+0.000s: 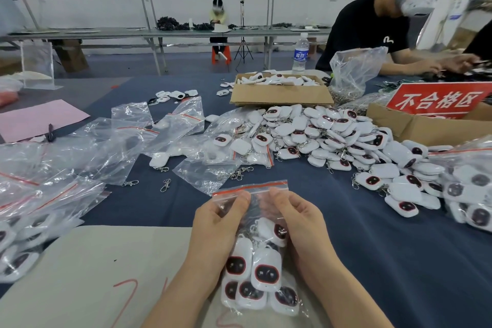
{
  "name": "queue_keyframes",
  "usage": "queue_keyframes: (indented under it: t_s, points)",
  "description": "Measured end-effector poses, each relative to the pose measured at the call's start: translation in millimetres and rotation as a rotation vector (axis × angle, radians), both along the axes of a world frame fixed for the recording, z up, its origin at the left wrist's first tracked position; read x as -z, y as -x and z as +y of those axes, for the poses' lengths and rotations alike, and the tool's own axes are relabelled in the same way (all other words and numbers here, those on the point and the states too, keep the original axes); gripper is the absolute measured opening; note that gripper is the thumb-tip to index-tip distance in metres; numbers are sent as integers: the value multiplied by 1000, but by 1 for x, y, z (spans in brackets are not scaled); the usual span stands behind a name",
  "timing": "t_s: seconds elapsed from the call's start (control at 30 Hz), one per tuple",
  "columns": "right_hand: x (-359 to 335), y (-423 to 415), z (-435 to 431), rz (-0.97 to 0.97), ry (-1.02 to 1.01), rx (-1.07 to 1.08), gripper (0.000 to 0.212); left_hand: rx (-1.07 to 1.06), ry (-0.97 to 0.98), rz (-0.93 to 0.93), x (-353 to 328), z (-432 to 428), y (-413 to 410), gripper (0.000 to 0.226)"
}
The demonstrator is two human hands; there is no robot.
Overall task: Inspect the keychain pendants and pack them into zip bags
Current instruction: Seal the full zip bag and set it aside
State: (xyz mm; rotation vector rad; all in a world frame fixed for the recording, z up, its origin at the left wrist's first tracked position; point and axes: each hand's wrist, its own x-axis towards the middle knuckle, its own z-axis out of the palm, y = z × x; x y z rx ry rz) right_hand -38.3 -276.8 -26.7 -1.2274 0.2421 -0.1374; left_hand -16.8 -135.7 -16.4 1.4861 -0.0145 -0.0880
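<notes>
Since the clear red-striped plastic zip bag (252,187) at lower centre of the frame already holds white rounded plastic keychain pendants (266,271), the left hand (221,224) and right hand (299,224) each pinch its mouth in their grip, probably to seal it.

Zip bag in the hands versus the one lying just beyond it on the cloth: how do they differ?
The held zip bag is packed with white pendants; the loose bag shows none inside. The held zip bag is pinched near its red-striped mouth by the left hand and right hand; the loose bag lies flat and untouched on the blue cloth. Both are clear plastic.
</notes>
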Motion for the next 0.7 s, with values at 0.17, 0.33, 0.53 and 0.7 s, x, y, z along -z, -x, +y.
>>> queue_keyframes:
  t_s: [0.17, 0.33, 0.53, 0.7]
  points:
    - [2, -1, -1, -4, -39, 44, 20, 2, 7, 24, 0, 0, 0, 24]
    - [4, -4, -1, -15, -40, 85, 16, 17, -6, 17, 1, 0, -1, 25]
    - [6, -5, 1, 8, -59, 78, 25, -27, 10, 8, 0, 0, 0, 22]
    - [6, -5, -3, 27, -133, 135, 17, -25, 10, 0, -1, 1, 0, 26]
